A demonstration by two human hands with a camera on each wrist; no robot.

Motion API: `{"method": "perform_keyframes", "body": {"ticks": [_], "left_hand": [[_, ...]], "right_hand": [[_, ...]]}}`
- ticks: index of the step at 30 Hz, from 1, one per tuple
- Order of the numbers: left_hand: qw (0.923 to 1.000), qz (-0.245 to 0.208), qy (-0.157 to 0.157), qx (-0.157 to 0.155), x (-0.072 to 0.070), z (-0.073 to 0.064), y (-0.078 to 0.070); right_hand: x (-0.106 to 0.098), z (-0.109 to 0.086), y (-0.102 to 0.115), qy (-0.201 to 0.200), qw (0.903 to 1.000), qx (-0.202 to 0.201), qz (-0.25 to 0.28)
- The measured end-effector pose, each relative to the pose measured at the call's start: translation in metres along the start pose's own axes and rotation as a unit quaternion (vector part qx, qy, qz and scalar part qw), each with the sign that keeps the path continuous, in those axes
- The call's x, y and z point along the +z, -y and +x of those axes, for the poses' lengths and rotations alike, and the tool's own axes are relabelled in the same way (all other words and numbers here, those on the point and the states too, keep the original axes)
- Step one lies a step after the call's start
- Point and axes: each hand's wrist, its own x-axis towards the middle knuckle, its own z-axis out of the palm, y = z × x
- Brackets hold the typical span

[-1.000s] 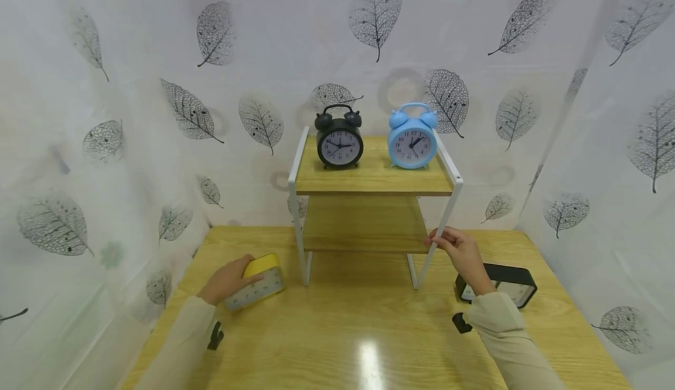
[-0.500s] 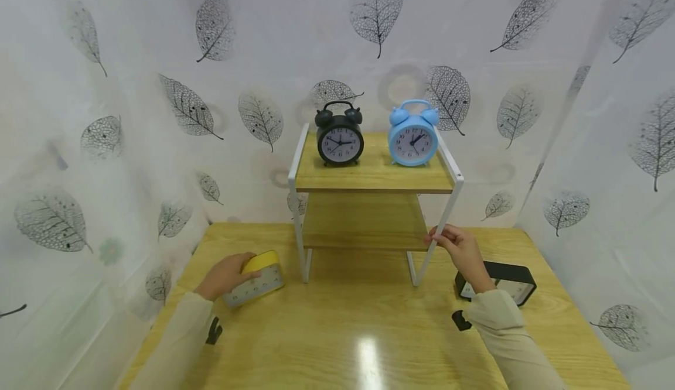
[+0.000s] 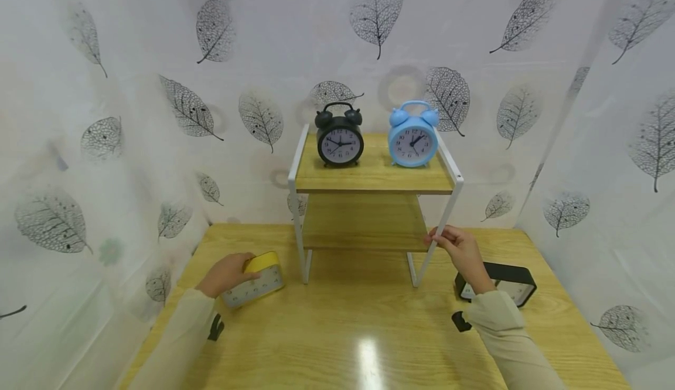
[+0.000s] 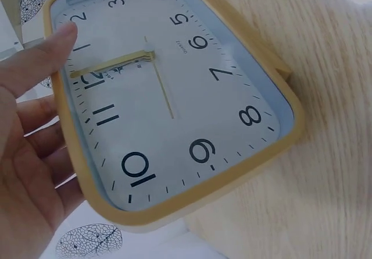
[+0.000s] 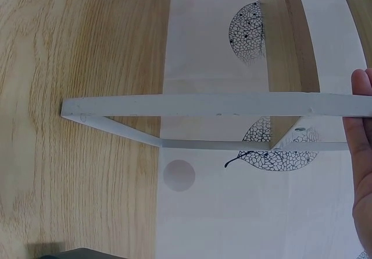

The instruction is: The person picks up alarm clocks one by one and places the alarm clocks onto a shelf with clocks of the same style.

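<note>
In the head view my left hand [image 3: 225, 274] holds a yellow-rimmed rectangular alarm clock [image 3: 266, 281] on the table, left of a two-tier shelf [image 3: 377, 184]. The left wrist view shows the thumb [image 4: 61, 42] over the front edge of the clock's dial [image 4: 174, 96], with the other fingers behind the frame. My right hand [image 3: 464, 256] pinches the shelf's white front right leg [image 3: 447, 214] near the lower board. Only part of this hand [image 5: 361, 166] enters the right wrist view, beside the white metal bar [image 5: 215, 104].
On the top board stand a black twin-bell alarm clock [image 3: 340, 144] and a light blue twin-bell alarm clock [image 3: 413, 144]. A black rectangular clock [image 3: 511, 276] sits right of the shelf, partly behind my right wrist. Leaf-patterned sheeting [image 3: 316, 27] encloses the wooden table [image 3: 327, 331].
The head view has shifted very slightly. Both hands keep their places on the yellow-rimmed clock and the shelf leg, and no object has visibly moved.
</note>
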Motion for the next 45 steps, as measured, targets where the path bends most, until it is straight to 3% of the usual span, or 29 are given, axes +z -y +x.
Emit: {"method": "perform_keyframes", "body": {"ticks": [11, 25, 36, 45], "left_hand": [[0.9998, -0.015, 0.013, 0.001, 0.004, 0.0, 0.003], [0.9994, -0.002, -0.018, 0.03, 0.012, -0.004, 0.006], [0.9992, -0.003, -0.037, 0.015, -0.001, -0.009, -0.001], [0.9975, 0.011, -0.059, 0.038, -0.015, -0.016, 0.001]], "right_hand": [[-0.001, -0.002, 0.0, 0.001, 1.0, 0.005, -0.003], [0.0, -0.003, 0.002, 0.005, 0.9999, 0.007, 0.01], [-0.001, -0.001, 0.001, 0.001, 1.0, 0.005, 0.001], [0.0, -0.001, 0.002, -0.001, 0.9999, 0.012, -0.002]]}}
